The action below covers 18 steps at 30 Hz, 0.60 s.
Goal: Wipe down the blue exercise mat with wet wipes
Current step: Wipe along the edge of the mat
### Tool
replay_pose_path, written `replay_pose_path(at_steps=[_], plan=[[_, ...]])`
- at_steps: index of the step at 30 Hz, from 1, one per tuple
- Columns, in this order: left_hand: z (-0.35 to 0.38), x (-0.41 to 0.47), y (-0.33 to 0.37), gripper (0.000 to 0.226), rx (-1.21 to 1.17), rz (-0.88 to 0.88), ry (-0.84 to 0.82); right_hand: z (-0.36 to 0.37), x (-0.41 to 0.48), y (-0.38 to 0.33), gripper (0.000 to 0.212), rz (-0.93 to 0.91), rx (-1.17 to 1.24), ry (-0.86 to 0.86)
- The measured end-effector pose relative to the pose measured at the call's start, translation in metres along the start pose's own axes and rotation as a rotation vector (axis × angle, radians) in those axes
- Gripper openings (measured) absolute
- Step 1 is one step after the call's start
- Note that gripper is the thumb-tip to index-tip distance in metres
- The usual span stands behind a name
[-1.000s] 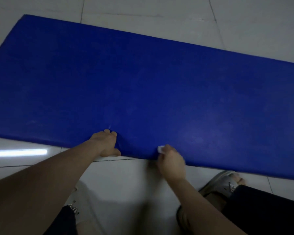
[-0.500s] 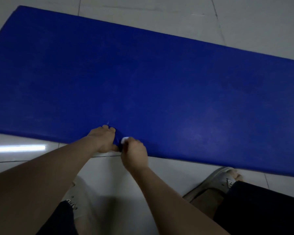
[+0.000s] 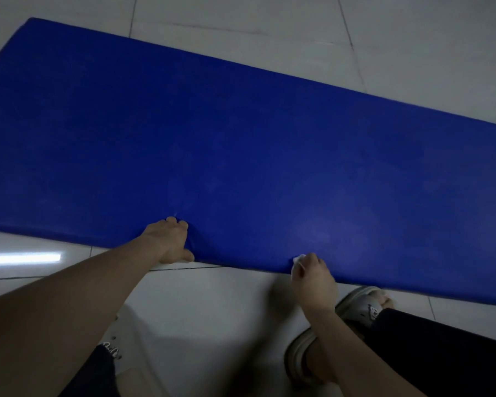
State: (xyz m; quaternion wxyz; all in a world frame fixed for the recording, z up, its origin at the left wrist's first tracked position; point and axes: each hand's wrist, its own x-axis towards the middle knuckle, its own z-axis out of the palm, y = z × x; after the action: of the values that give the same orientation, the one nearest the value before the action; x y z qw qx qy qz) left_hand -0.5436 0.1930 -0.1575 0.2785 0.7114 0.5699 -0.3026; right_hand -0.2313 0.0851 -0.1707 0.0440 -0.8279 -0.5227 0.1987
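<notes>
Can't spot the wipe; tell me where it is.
Head view, lower right: the white wipe is pinched in the right hand against the blue mat's near edge.

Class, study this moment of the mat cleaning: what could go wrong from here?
The left hand bunches the blue exercise mat into a crease, which the wet wipe may skip. The right hand holds only a small wad of it, which could dry out before covering the broad top.

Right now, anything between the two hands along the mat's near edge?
Only bare blue mat edge between left hand and right hand, which holds the wipe. Head view.
</notes>
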Motion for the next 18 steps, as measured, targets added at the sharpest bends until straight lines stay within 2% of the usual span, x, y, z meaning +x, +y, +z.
replay_pose_path(at_steps=[3,7,11,15,18], plan=[[-0.001,-0.005,0.001,0.076,-0.007,-0.016,0.000,0.000,-0.004,-0.003,0.024,0.139,0.079,-0.017],[-0.012,-0.016,0.019,0.033,0.142,0.030,0.103,0.004,-0.005,-0.007,0.023,0.251,0.231,-0.018],[-0.013,-0.016,0.068,0.037,0.168,0.253,0.200,0.004,0.000,-0.006,0.027,0.364,0.413,0.066],[-0.001,-0.004,0.089,0.027,0.264,0.350,0.214,0.011,0.010,0.003,0.047,0.686,0.714,0.065],[-0.002,0.003,0.089,0.022,0.438,0.427,0.219,0.012,0.019,0.012,0.032,0.761,0.877,-0.049]])
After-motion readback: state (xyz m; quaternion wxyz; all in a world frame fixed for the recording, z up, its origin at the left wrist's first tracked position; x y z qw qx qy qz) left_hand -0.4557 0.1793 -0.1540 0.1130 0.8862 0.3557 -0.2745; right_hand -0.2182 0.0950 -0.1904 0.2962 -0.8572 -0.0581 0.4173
